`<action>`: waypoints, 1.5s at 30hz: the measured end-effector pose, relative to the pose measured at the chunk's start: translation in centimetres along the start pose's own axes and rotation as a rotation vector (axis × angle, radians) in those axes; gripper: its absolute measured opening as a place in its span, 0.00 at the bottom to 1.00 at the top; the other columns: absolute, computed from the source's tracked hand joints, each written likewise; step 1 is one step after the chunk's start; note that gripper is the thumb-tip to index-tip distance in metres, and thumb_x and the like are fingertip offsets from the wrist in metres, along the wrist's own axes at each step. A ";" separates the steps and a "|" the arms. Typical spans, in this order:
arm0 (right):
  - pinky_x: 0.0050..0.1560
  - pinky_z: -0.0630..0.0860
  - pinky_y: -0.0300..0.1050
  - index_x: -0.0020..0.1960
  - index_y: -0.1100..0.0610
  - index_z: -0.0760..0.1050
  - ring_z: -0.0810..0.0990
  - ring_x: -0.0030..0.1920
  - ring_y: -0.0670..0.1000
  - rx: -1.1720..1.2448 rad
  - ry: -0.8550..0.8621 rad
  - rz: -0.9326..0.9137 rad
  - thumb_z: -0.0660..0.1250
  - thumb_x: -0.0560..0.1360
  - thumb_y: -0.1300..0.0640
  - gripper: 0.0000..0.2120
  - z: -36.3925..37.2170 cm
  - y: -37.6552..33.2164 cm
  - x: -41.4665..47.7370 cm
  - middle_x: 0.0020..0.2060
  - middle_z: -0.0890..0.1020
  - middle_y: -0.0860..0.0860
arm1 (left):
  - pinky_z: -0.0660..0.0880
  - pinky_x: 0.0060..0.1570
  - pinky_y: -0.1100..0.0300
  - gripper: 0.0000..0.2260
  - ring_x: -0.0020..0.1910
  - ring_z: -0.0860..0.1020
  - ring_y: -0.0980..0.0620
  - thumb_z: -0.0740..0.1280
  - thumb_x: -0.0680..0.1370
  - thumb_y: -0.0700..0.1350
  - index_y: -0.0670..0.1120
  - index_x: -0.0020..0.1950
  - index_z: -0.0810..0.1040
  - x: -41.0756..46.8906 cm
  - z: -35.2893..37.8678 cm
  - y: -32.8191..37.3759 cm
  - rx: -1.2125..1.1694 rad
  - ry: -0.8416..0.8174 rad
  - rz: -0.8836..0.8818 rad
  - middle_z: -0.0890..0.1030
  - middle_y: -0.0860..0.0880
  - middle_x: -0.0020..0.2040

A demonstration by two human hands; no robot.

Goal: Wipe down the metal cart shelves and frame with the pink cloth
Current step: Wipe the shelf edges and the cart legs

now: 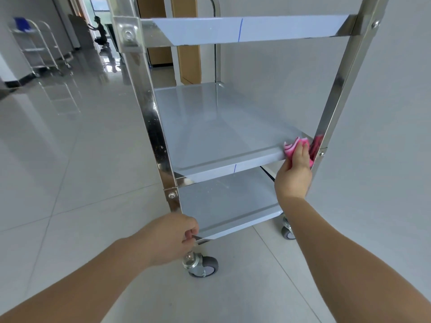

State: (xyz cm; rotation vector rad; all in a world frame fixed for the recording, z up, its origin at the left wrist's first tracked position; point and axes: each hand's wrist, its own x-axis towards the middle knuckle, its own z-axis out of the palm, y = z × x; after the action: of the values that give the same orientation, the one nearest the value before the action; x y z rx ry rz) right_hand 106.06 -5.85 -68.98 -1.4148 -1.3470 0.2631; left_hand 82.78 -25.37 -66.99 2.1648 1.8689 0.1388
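Note:
A three-shelf metal cart stands in front of me, its shelves covered in pale blue film. My right hand (295, 170) holds the pink cloth (294, 146) against the front right corner of the middle shelf (221, 136), beside the right front post (335, 96). My left hand (173, 236) grips the front left corner of the bottom shelf (228, 201), at the foot of the left front post (144, 94). The top shelf's front edge (245, 29) runs across the top of the view.
Grey caster wheels sit under the front corners (203, 264) (288, 231). A white wall is close on the right. Glossy floor tiles stretch to the left. Another metal cart (37, 47) stands far left, and a crouching person (100, 31) is in the distant hallway.

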 end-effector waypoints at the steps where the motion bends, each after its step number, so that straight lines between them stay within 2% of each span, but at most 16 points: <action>1: 0.64 0.56 0.33 0.77 0.52 0.57 0.62 0.74 0.51 0.013 -0.010 0.019 0.53 0.79 0.67 0.28 0.1 0.0 -0.2 0.77 0.57 0.47 | 0.69 0.41 0.66 0.04 0.41 0.73 0.57 0.62 0.76 0.48 0.52 0.48 0.75 -0.3 -0.2 -0.4 0.028 -0.003 -0.036 0.76 0.56 0.44; 5: 0.67 0.60 0.37 0.78 0.52 0.48 0.61 0.74 0.54 0.032 -0.050 0.027 0.52 0.73 0.74 0.38 0.5 0.2 -0.4 0.78 0.50 0.46 | 0.72 0.44 0.59 0.09 0.45 0.76 0.51 0.60 0.78 0.51 0.49 0.46 0.76 -0.5 -0.8 -1.6 0.134 0.062 -0.197 0.78 0.52 0.46; 8: 0.71 0.62 0.44 0.78 0.51 0.46 0.60 0.75 0.53 0.050 -0.060 0.050 0.52 0.69 0.77 0.43 0.7 0.0 -0.6 0.78 0.47 0.44 | 0.70 0.40 0.59 0.15 0.45 0.76 0.49 0.57 0.80 0.53 0.47 0.40 0.75 -0.2 -1.3 -1.6 0.231 0.151 -0.239 0.77 0.50 0.43; 10: 0.72 0.62 0.46 0.78 0.52 0.47 0.60 0.75 0.53 0.054 -0.036 0.041 0.52 0.70 0.77 0.42 1.0 -0.1 -0.9 0.78 0.47 0.45 | 0.70 0.40 0.59 0.16 0.44 0.76 0.49 0.56 0.80 0.55 0.48 0.38 0.73 0.1 -1.8 -1.9 0.240 0.230 -0.269 0.76 0.50 0.42; 13: 0.69 0.59 0.38 0.78 0.52 0.48 0.60 0.75 0.52 0.054 0.005 0.041 0.52 0.73 0.74 0.38 1.3 -0.3 -1.0 0.78 0.49 0.45 | 0.74 0.45 0.57 0.15 0.45 0.77 0.50 0.60 0.78 0.57 0.47 0.48 0.77 0.3 -2.2 -3.0 0.110 0.321 -0.264 0.78 0.50 0.46; 15: 0.67 0.58 0.35 0.78 0.51 0.49 0.60 0.75 0.51 0.052 0.022 0.048 0.52 0.75 0.73 0.36 1.3 -0.5 -1.2 0.78 0.50 0.45 | 0.74 0.47 0.56 0.14 0.45 0.77 0.49 0.62 0.77 0.56 0.47 0.52 0.78 0.3 -2.3 -3.3 0.018 0.355 -0.254 0.79 0.49 0.45; 20: 0.58 0.52 0.20 0.78 0.50 0.49 0.64 0.73 0.49 0.035 0.023 0.028 0.52 0.77 0.71 0.34 1.9 -1.2 -2.6 0.77 0.52 0.44 | 0.68 0.39 0.61 0.14 0.39 0.74 0.51 0.65 0.77 0.53 0.44 0.53 0.79 0.6 -1.9 -4.1 -0.072 0.395 -0.197 0.76 0.52 0.38; 23: 0.65 0.51 0.22 0.78 0.53 0.51 0.62 0.74 0.50 0.072 0.038 -0.034 0.53 0.78 0.70 0.32 2.7 -1.5 -3.9 0.78 0.54 0.48 | 0.71 0.41 0.59 0.14 0.39 0.76 0.50 0.67 0.76 0.53 0.44 0.52 0.79 0.8 -1.6 -4.6 -0.118 0.399 -0.185 0.78 0.50 0.38; 26: 0.66 0.49 0.21 0.77 0.56 0.53 0.59 0.75 0.50 0.091 0.045 -0.098 0.53 0.77 0.72 0.31 3.4 -2.0 -5.0 0.77 0.54 0.52 | 0.75 0.46 0.54 0.15 0.42 0.78 0.49 0.67 0.76 0.54 0.44 0.52 0.79 1.1 -1.4 -4.9 -0.136 0.390 -0.167 0.81 0.48 0.43; 28: 0.69 0.48 0.24 0.77 0.59 0.53 0.55 0.76 0.51 0.104 0.034 -0.143 0.53 0.78 0.73 0.30 3.7 -2.5 -5.9 0.77 0.55 0.54 | 0.75 0.47 0.54 0.14 0.43 0.79 0.50 0.67 0.75 0.54 0.44 0.51 0.80 1.3 -1.2 -4.9 -0.167 0.383 -0.162 0.82 0.48 0.43; 32: 0.74 0.50 0.35 0.76 0.60 0.55 0.54 0.76 0.53 0.139 -0.003 -0.248 0.54 0.78 0.72 0.28 4.4 -3.3 -8.1 0.77 0.56 0.57 | 0.76 0.47 0.53 0.13 0.42 0.80 0.51 0.68 0.75 0.53 0.44 0.50 0.80 1.7 -0.9 -4.5 -0.235 0.374 -0.145 0.83 0.49 0.43; 37: 0.73 0.50 0.33 0.76 0.61 0.54 0.52 0.76 0.50 0.179 -0.044 -0.313 0.55 0.79 0.71 0.27 4.7 -4.5 -10.6 0.76 0.55 0.53 | 0.76 0.47 0.53 0.12 0.42 0.80 0.51 0.69 0.75 0.52 0.44 0.49 0.80 2.2 -0.8 -4.1 -0.249 0.370 -0.125 0.82 0.49 0.43; 42: 0.73 0.52 0.33 0.75 0.59 0.56 0.49 0.76 0.40 0.194 -0.103 -0.436 0.57 0.78 0.71 0.27 5.0 -5.2 -12.6 0.75 0.55 0.51 | 0.77 0.46 0.52 0.11 0.40 0.80 0.51 0.70 0.74 0.53 0.45 0.47 0.80 2.4 -0.8 -4.2 -0.255 0.363 -0.115 0.83 0.49 0.41; 45: 0.73 0.56 0.37 0.74 0.61 0.61 0.57 0.76 0.52 0.187 -0.169 -0.563 0.60 0.75 0.75 0.30 5.5 -5.5 -14.4 0.74 0.62 0.58 | 0.77 0.45 0.53 0.11 0.39 0.80 0.52 0.70 0.74 0.52 0.45 0.47 0.80 2.4 -0.9 -4.1 -0.259 0.369 -0.112 0.83 0.50 0.40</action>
State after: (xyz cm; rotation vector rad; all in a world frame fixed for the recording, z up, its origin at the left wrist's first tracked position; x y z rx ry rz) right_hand 94.06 -15.89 -73.79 -0.8277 -1.7506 0.1298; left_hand 79.02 -22.34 -67.52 1.9519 2.0208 0.7587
